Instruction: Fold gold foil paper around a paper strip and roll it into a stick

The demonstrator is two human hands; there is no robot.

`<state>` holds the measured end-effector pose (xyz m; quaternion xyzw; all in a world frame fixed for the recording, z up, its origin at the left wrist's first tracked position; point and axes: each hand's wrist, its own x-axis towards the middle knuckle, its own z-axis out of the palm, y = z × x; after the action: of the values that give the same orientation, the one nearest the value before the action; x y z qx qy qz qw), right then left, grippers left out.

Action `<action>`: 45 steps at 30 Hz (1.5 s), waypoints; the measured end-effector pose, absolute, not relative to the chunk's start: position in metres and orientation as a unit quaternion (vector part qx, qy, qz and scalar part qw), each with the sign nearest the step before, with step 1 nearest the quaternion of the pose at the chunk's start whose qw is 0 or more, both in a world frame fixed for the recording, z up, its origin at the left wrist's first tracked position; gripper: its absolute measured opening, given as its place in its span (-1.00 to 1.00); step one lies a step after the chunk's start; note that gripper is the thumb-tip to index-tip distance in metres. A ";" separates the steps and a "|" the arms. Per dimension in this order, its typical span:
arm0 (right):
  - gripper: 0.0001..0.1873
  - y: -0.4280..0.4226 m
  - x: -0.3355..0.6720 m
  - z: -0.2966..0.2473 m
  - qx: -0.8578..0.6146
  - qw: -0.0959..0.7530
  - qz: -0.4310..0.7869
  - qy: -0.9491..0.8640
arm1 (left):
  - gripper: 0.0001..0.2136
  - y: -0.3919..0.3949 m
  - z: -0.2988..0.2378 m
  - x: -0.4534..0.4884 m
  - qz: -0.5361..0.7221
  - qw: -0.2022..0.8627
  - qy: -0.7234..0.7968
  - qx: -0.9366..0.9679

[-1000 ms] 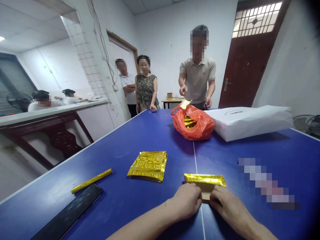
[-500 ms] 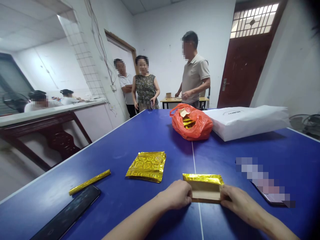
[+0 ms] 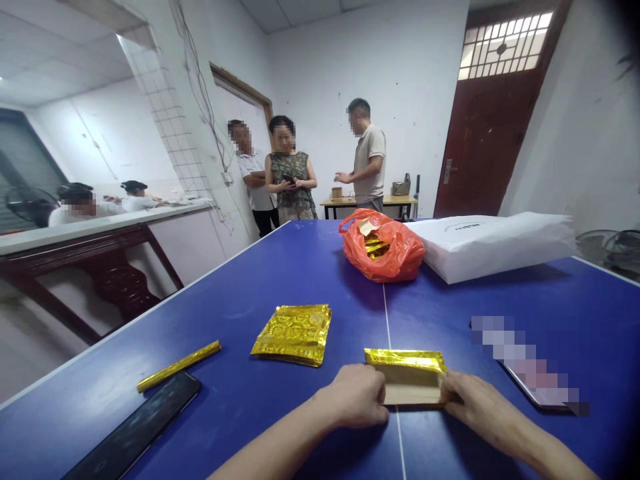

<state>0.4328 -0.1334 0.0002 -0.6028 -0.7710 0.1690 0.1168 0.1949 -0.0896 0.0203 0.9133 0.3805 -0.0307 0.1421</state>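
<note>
A sheet of gold foil paper (image 3: 413, 387) with a plain tan side lies in front of me on the blue table. Its far edge is folded over, gold side up. My left hand (image 3: 357, 395) grips the sheet's left end, fingers curled. At the right end, my right hand (image 3: 473, 403) pinches the paper between thumb and fingers. To the left sits a flat stack of gold foil sheets (image 3: 294, 335). Farther left is a thin rolled gold foil tube (image 3: 179, 367).
A dark phone (image 3: 137, 427) lies at the near left, another phone (image 3: 530, 373) at right. Toward the back are a red plastic bag (image 3: 400, 260) holding gold foil pieces and a white bag (image 3: 490, 243). Several people stand or sit beyond the blue table (image 3: 240, 280).
My hands stay at the sheet's ends; its near edge has shifted slightly. Behind the table, one person has moved left and turned, and another now holds a phone up with both hands.
</note>
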 end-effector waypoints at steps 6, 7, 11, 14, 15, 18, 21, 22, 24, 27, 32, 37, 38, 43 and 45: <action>-0.92 -0.137 0.418 0.001 -0.638 0.089 0.086 -0.760 | -0.75 -0.102 0.006 0.212 0.058 0.051 0.386 0.919; -0.92 -0.139 0.414 0.000 -0.636 0.089 0.073 -0.763 | -0.76 -0.104 0.003 0.215 0.069 0.038 0.373 0.924; -0.86 -0.142 0.396 -0.009 -0.602 0.114 0.036 -0.789 | -0.86 -0.107 -0.007 0.220 0.093 0.031 0.335 0.937; -0.83 -0.143 0.385 -0.019 -0.563 0.149 0.018 -0.813 | -0.86 -0.107 -0.011 0.221 0.101 0.050 0.331 0.937; -0.83 -0.143 0.383 -0.023 -0.555 0.162 0.013 -0.816 | -0.86 -0.106 -0.012 0.221 0.105 0.055 0.332 0.936; -0.84 -0.142 0.381 -0.029 -0.551 0.196 0.002 -0.811 | -0.87 -0.104 -0.013 0.221 0.110 0.070 0.337 0.933; -0.81 -0.139 0.383 -0.030 -0.558 0.206 0.004 -0.804 | -0.87 -0.103 -0.012 0.220 0.100 0.087 0.348 0.928; -0.79 -0.139 0.384 -0.029 -0.562 0.202 0.008 -0.802 | -0.87 -0.103 -0.011 0.220 0.095 0.092 0.354 0.926; -0.79 -0.138 0.388 -0.025 -0.574 0.188 0.022 -0.797 | -0.88 -0.102 -0.009 0.220 0.085 0.101 0.366 0.921; -0.83 -0.137 0.394 -0.018 -0.594 0.168 0.057 -0.784 | -0.87 -0.101 -0.005 0.218 0.070 0.112 0.378 0.916; -0.85 -0.136 0.410 -0.009 -0.610 0.143 0.114 -0.771 | -0.87 -0.096 0.000 0.212 0.057 0.135 0.380 0.913; -0.89 -0.134 0.422 -0.004 -0.622 0.119 0.144 -0.761 | -0.90 -0.088 0.001 0.206 0.040 0.160 0.376 0.912; -0.89 -0.134 0.423 -0.002 -0.626 0.114 0.149 -0.757 | -0.90 -0.087 0.002 0.205 0.036 0.165 0.376 0.911; -0.91 -0.131 0.429 0.004 -0.644 0.089 0.167 -0.741 | -0.88 -0.081 0.007 0.197 0.010 0.192 0.387 0.902; -0.91 -0.130 0.432 0.004 -0.643 0.084 0.176 -0.740 | -0.87 -0.079 0.008 0.195 0.003 0.202 0.393 0.897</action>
<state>0.4317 -0.1297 0.0038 -0.6433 -0.7405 0.1755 0.0843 0.1952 -0.0794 0.0082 0.8971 0.3929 0.0025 0.2019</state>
